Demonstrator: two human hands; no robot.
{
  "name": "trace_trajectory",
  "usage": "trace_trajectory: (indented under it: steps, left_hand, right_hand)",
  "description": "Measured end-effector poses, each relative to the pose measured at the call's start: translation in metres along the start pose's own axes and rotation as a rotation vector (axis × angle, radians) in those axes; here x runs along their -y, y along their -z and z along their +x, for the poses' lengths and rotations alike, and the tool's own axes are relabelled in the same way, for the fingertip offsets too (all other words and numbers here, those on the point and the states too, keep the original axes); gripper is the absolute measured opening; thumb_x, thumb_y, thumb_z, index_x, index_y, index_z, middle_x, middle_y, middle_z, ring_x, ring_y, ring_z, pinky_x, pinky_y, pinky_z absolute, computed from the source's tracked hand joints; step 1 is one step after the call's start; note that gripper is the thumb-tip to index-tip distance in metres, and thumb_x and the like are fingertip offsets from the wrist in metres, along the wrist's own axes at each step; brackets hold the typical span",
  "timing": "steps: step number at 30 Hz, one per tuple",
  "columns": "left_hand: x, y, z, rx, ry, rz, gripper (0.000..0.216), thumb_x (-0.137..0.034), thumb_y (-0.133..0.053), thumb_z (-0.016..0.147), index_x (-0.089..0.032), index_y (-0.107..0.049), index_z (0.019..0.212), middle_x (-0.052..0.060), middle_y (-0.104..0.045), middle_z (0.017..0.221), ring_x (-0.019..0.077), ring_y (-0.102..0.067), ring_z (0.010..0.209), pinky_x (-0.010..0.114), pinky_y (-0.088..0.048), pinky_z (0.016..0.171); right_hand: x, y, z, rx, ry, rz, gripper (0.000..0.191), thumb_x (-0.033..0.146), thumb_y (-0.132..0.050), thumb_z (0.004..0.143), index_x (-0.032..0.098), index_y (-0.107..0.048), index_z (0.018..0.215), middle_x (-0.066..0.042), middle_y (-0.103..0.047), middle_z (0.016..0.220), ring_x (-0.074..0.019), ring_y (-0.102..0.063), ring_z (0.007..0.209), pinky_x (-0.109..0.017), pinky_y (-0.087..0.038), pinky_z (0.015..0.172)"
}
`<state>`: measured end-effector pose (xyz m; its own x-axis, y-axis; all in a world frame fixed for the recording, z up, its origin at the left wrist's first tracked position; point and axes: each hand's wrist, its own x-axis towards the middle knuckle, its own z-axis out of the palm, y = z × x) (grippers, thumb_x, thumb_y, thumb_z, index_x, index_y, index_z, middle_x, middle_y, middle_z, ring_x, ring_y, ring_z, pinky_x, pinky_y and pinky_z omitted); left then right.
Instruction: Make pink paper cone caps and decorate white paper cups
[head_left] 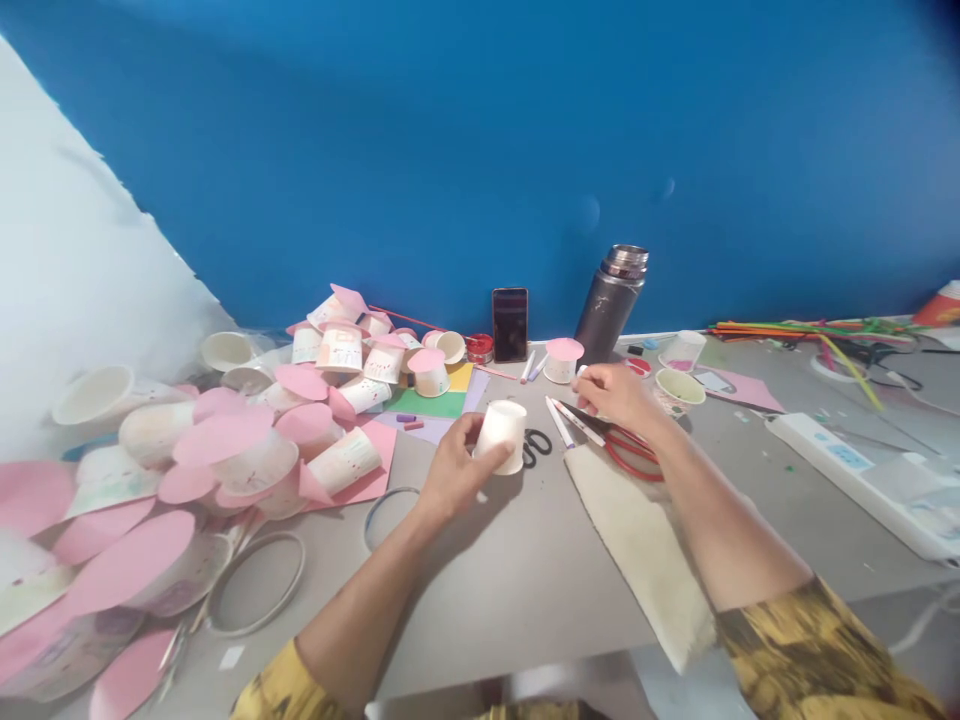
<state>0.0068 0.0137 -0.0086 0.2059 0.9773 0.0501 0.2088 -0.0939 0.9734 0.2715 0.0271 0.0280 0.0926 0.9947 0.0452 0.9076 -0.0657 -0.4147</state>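
My left hand (456,466) is closed around an upside-down white paper cup (504,434), held just above the grey table (517,570). My right hand (616,393) reaches forward with its fingers pinched on a small white marker (580,372) near the markers (564,420) and the red-handled scissors (630,450) lying on the table. A small black pair of scissors (536,445) lies right beside the cup.
A big heap of decorated cups with pink paper discs (225,440) fills the left. A phone (510,324), a steel flask (611,300), coloured paper (435,400), a power strip (862,470), coloured straws (817,330) and a cream cloth strip (645,550) lie around.
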Motion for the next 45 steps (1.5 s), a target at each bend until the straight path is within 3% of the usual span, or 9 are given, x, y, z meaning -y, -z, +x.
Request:
trace_trajectory:
  steps: [6, 9, 13, 17, 22, 26, 30, 34, 45]
  left_hand:
    - [0.004, 0.003, 0.005, 0.175, 0.193, -0.58, 0.039, -0.04, -0.075, 0.08, -0.011, -0.069, 0.106, 0.013, -0.075, 0.096, 0.0236, -0.069, 0.083, 0.031, -0.052, 0.07]
    - [0.002, 0.002, 0.004, 0.228, 0.297, -0.763, 0.039, -0.035, -0.071, 0.083, -0.01, -0.068, 0.113, 0.015, -0.075, 0.103, 0.0273, -0.072, 0.089, 0.035, -0.057, 0.074]
    - [-0.002, 0.0, 0.001, 0.352, 0.41, -0.95, 0.05, -0.037, -0.064, 0.09, -0.008, -0.058, 0.13, 0.019, -0.074, 0.105, 0.0319, -0.075, 0.091, 0.041, -0.061, 0.076]
    - [-0.002, 0.001, 0.002, 0.327, 0.439, -0.974, 0.048, -0.039, -0.061, 0.094, -0.007, -0.056, 0.129, 0.018, -0.073, 0.096, 0.0303, -0.076, 0.085, 0.038, -0.062, 0.073]
    - [-0.003, 0.005, 0.006, 0.148, 0.465, -0.993, 0.041, -0.035, -0.052, 0.097, -0.008, -0.054, 0.128, 0.017, -0.073, 0.096, 0.0288, -0.076, 0.084, 0.039, -0.062, 0.072]
    - [-0.006, 0.007, 0.006, 0.124, 0.4, -1.03, 0.042, -0.039, -0.054, 0.096, -0.01, -0.056, 0.126, 0.014, -0.072, 0.094, 0.0291, -0.075, 0.084, 0.04, -0.062, 0.072]
    - [-0.004, 0.007, 0.006, 0.11, 0.399, -1.02, 0.04, -0.039, -0.06, 0.093, -0.012, -0.059, 0.122, 0.012, -0.072, 0.088, 0.0273, -0.074, 0.079, 0.039, -0.062, 0.068]
    - [-0.001, 0.006, 0.006, 0.14, 0.414, -1.033, 0.04, -0.036, -0.053, 0.093, -0.008, -0.062, 0.121, 0.019, -0.073, 0.1, 0.0292, -0.074, 0.086, 0.043, -0.062, 0.074]
    - [-0.003, 0.003, 0.006, 0.111, 0.411, -1.008, 0.032, -0.034, -0.052, 0.092, -0.007, -0.067, 0.103, 0.015, -0.073, 0.083, 0.0271, -0.072, 0.076, 0.038, -0.06, 0.065]
  right_hand:
    - [-0.002, -0.016, 0.003, 0.092, -0.048, -0.279, 0.009, 0.025, -0.073, 0.079, 0.017, -0.073, 0.083, -0.015, -0.076, 0.092, -0.0314, -0.071, 0.09, -0.034, -0.044, 0.072]
    - [0.0, -0.024, 0.004, 0.099, -0.028, -0.312, 0.013, 0.021, -0.068, 0.082, 0.016, -0.072, 0.093, -0.017, -0.076, 0.096, -0.0328, -0.07, 0.092, -0.035, -0.043, 0.073]
    - [0.0, -0.019, 0.003, 0.058, 0.002, -0.279, 0.038, 0.021, -0.061, 0.087, 0.017, -0.063, 0.124, -0.012, -0.076, 0.096, -0.029, -0.07, 0.092, -0.033, -0.043, 0.072]
    - [0.002, -0.013, 0.0, 0.039, 0.171, 0.193, 0.049, 0.027, -0.055, 0.091, 0.026, -0.055, 0.14, 0.001, -0.071, 0.077, -0.0189, -0.065, 0.072, -0.029, -0.044, 0.068]
    - [0.009, -0.012, -0.009, 0.196, 0.224, 0.966, 0.039, 0.042, -0.065, 0.085, 0.02, -0.073, 0.117, -0.006, -0.071, 0.089, -0.0177, -0.063, 0.071, -0.032, -0.049, 0.066]
    - [0.021, -0.01, -0.019, 0.238, 0.333, 1.201, 0.055, 0.043, -0.083, 0.069, 0.025, -0.07, 0.12, -0.004, -0.064, 0.09, -0.0163, -0.058, 0.071, -0.031, -0.048, 0.063]
    - [0.035, -0.017, -0.025, 0.116, 0.335, 1.185, 0.038, 0.052, -0.078, 0.08, 0.024, -0.069, 0.105, 0.001, -0.056, 0.072, -0.0144, -0.051, 0.061, -0.03, -0.044, 0.056]
    - [0.041, -0.026, -0.029, -0.08, 0.329, 1.084, 0.035, 0.055, -0.067, 0.091, 0.021, -0.072, 0.095, 0.003, -0.049, 0.061, -0.0129, -0.046, 0.054, -0.028, -0.038, 0.05]
    - [0.056, -0.03, -0.058, -0.28, 0.369, 0.807, 0.02, 0.045, -0.068, 0.091, 0.025, -0.069, 0.093, -0.002, -0.065, 0.065, -0.0179, -0.059, 0.053, -0.032, -0.047, 0.05]
